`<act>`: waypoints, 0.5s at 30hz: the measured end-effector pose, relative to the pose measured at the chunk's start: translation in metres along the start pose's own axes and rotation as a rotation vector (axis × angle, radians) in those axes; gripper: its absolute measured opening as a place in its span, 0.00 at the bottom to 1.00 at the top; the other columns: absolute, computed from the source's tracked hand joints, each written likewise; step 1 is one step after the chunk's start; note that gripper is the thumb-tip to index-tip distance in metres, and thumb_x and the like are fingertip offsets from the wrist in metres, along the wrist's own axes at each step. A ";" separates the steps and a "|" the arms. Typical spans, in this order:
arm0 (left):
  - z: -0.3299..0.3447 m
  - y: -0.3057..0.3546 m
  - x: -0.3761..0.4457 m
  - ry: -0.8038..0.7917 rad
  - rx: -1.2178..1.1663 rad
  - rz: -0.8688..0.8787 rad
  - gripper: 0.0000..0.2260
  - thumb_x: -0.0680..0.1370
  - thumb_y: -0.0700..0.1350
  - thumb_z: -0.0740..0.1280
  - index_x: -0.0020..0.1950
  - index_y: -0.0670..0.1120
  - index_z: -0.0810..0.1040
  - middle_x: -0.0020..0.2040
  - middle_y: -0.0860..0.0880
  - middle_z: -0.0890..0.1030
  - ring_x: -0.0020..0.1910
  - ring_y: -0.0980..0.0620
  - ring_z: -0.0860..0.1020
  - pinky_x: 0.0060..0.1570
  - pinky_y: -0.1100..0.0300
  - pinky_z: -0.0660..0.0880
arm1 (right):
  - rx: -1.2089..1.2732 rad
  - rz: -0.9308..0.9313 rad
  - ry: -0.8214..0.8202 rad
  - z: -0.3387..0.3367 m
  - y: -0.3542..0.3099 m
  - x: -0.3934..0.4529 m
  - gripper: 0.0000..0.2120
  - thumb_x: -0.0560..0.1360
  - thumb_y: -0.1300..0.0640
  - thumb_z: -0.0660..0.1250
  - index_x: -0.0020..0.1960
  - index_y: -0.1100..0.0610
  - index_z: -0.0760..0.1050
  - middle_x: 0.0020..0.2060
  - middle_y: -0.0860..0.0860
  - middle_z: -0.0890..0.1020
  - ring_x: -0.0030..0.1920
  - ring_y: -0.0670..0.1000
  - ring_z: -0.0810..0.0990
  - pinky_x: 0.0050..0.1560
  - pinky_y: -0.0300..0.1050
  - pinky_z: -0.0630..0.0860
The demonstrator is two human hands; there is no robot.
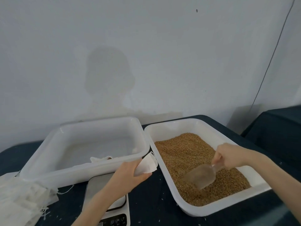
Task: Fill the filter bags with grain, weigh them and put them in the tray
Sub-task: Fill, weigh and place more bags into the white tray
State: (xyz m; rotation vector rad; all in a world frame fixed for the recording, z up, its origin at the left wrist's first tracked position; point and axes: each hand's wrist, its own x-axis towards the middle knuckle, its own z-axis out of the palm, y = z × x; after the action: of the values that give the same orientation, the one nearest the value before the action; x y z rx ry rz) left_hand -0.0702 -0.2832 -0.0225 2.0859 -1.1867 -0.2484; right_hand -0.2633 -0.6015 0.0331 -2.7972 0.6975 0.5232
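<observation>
Scooping is underway: right hand (pixel 228 158) grips the scoop (pixel 202 175) in the grain (pixel 187 149), left hand (pixel 130 173) pinches a bag (pixel 149 163) between the trays, needing its mouth opened next.

Her left hand (pixel 130 172) reaches forward from the bare forearm, fingers curled in a grip, thumb on top. The right hand (pixel 228 156) is out further to the right, fist closed, knuckles up, wrist bent slightly down.
</observation>
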 end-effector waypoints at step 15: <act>0.000 -0.001 -0.006 -0.052 -0.035 -0.014 0.20 0.67 0.66 0.63 0.55 0.60 0.76 0.48 0.60 0.81 0.46 0.63 0.78 0.50 0.62 0.77 | 0.518 -0.260 -0.024 -0.001 0.004 -0.006 0.21 0.69 0.66 0.67 0.54 0.44 0.83 0.53 0.39 0.83 0.54 0.41 0.80 0.58 0.42 0.75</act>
State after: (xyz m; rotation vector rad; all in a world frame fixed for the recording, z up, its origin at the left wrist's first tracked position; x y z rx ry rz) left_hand -0.0734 -0.2778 -0.0244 2.0697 -1.1901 -0.3300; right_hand -0.2702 -0.6030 0.0364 -2.3384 0.3825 0.2762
